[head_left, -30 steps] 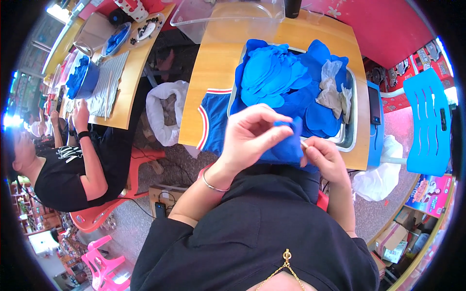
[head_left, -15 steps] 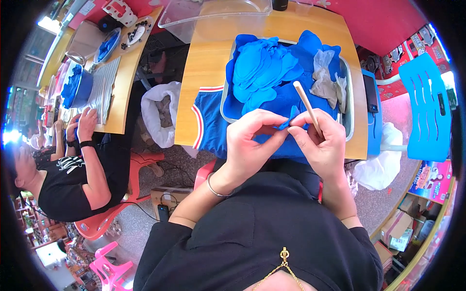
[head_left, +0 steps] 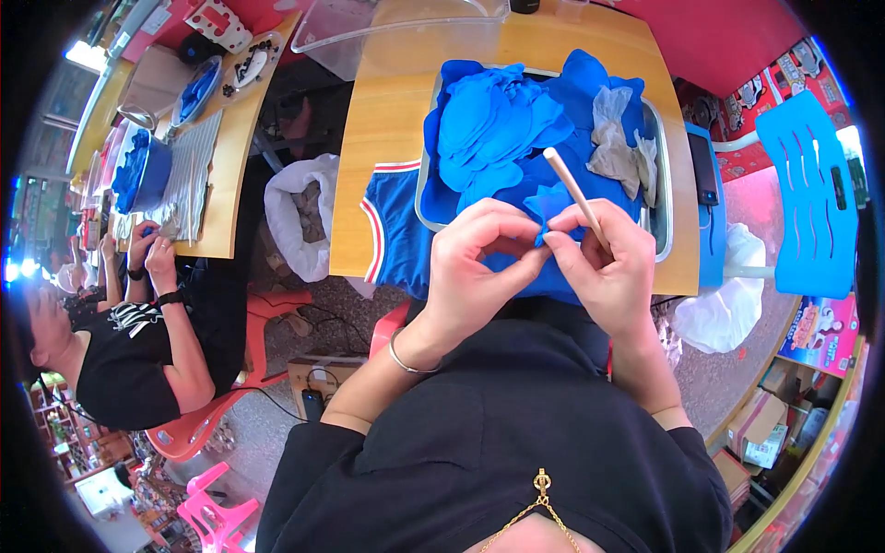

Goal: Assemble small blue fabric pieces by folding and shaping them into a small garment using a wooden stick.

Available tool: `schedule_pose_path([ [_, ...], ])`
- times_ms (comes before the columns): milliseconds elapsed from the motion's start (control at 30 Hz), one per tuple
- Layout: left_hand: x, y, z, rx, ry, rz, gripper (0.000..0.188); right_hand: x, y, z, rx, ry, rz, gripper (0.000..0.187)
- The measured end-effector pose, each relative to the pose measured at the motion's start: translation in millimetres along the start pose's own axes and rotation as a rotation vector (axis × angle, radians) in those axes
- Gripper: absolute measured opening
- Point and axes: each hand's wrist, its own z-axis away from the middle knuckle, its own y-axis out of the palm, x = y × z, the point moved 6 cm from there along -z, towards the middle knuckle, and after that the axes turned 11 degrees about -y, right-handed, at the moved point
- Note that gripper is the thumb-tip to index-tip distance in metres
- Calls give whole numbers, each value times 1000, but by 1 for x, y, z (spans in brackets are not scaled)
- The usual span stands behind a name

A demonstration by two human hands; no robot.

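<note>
A small blue fabric piece (head_left: 546, 203) is pinched between the fingertips of both my hands, over the near side of a metal tray. My left hand (head_left: 475, 263) has thumb and forefinger closed on it. My right hand (head_left: 608, 267) pinches its other side and also keeps a thin pale wooden stick (head_left: 572, 182) tucked in the fingers, slanting up to the left. In the metal tray (head_left: 661, 175) lie a heap of blue cut pieces (head_left: 498, 124), darker blue cloth and crumpled clear bags (head_left: 613, 138) with beige contents. The fingers partly hide the held piece.
Left of the tray lies blue cloth with red-and-white trim (head_left: 376, 221) on the wooden table (head_left: 373, 129). A clear plastic bin (head_left: 396, 37) stands behind. A phone (head_left: 705, 175) and blue chair (head_left: 807, 198) are right; a white sack (head_left: 286, 230) and a seated co-worker (head_left: 120, 359) left.
The blue piece has turned so more of its lighter face shows above my fingertips, which have drawn closer together. The stick has shifted slightly left and up. The co-worker's hands are lower.
</note>
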Motion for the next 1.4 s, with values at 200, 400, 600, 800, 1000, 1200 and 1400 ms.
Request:
schedule_pose_path([
  [200, 12, 7, -1, 140, -231, 363, 7, -4, 0, -4, -14, 26, -46, 9],
  [400, 24, 9, 2, 137, -447, 695, 5, -3, 2, 1, -13, 1, -31, 10],
  [600, 24, 9, 0, 142, -411, 614, 4, 3, 2, 1, -5, -112, 21, 14],
  [800, 21, 7, -2, 4, -208, 307, 6, 7, 2, 2, 10, -192, 135, 13],
  [1000, 12, 6, -5, -73, -54, 37, 6, 6, 4, 1, 50, -240, 256, 9],
  [1200, 15, 3, -6, -31, -112, -34, 6, -19, 6, 5, 146, 108, 19, 6],
  [1400, 25, 1, -8, -6, -233, 96, 6, -14, 5, 4, 72, 73, 9, 9],
])
